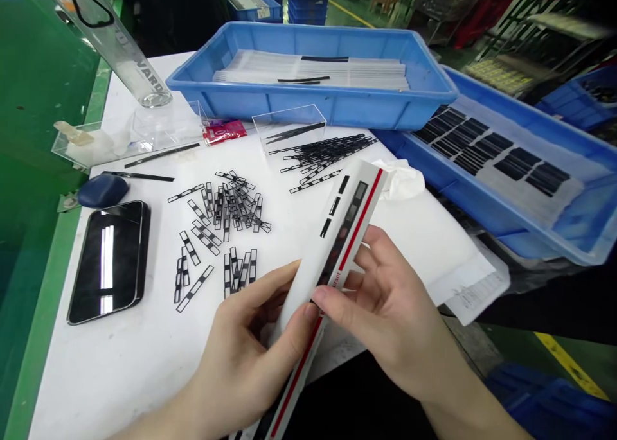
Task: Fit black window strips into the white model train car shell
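Observation:
A long white panel (pixel 319 247) with a red stripe, several dark slots and a dark window strip slants up between my hands. My left hand (pixel 258 340) wraps round its left side, thumb on the front face. On the other edge, my right hand (pixel 380 305) grips the panel with the thumb pressed on its front beside the left thumb. The panel's lower end runs down past my left wrist and is partly hidden. Left of it on the table lie loose black-framed strips (pixel 236 199) with see-through windows. More dark strips (pixel 328 154) are heaped behind the panel.
A blue bin (pixel 308 109) with pale sheets stands at the back; another blue bin (pixel 525 225) holds dark pieces. At left are a black glossy device (pixel 108 260), a dark blue rounded object (pixel 102 191) and a transparent bottle (pixel 130 67). A white bag (pixel 434 247) lies at right.

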Demonstrator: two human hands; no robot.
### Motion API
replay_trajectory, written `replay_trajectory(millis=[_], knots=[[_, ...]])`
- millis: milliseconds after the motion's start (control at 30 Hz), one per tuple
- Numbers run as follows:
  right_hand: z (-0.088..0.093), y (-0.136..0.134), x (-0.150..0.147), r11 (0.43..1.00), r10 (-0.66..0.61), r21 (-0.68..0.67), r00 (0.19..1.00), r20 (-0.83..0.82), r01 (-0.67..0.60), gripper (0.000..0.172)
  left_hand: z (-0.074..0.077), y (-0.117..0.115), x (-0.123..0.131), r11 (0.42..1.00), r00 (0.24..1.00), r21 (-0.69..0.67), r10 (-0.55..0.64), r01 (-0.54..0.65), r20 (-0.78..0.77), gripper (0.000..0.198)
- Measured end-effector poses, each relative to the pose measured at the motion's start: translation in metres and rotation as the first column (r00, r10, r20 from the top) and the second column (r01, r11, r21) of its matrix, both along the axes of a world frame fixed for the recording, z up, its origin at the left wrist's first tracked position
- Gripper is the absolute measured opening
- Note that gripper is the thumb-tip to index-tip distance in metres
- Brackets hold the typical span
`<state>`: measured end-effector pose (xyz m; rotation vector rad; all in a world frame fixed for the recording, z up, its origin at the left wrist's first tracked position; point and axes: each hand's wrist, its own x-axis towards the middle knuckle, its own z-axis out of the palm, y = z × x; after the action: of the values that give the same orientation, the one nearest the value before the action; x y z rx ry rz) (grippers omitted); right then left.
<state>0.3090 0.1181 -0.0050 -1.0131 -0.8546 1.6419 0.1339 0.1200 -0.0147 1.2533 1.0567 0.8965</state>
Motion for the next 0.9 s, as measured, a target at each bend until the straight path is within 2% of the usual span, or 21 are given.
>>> replay_trajectory(millis=[100,300,533,667,767,900], knots=[[0.0,-0.002,-0.001,1.0,-0.023,0.006,1.0,0.018,0.023,0.037,0.0,-0.003,0.002,0.997,0.999,0.071,0.032,-0.029,-0.042,0.037],[0.002,0.005,0.001,0.999,-0.031,-0.008,0.999,-0.009,0.031,0.027,-0.002,-0.004,0.002,0.993,0.994,0.101,0.07,-0.062,-0.078,0.034],[-0.006,0.013,0.007,0.999,-0.02,0.034,0.999,-0.041,0.021,0.021,-0.005,-0.006,0.0,0.99,0.994,0.123,0.075,-0.064,-0.085,0.035],[-0.006,0.018,0.01,0.993,-0.079,0.083,0.996,-0.035,0.082,0.018,-0.008,-0.008,-0.002,0.98,0.993,0.195,0.066,-0.047,-0.094,0.041],[-0.004,0.022,0.012,0.995,-0.076,0.055,0.996,-0.039,0.078,0.021,-0.011,-0.008,-0.003,0.976,0.99,0.211,0.087,-0.063,-0.111,0.041],[-0.004,0.028,0.015,0.983,-0.154,0.096,0.987,-0.05,0.158,0.016,-0.011,-0.009,-0.002,0.975,0.986,0.215,0.086,-0.054,-0.14,0.039]])
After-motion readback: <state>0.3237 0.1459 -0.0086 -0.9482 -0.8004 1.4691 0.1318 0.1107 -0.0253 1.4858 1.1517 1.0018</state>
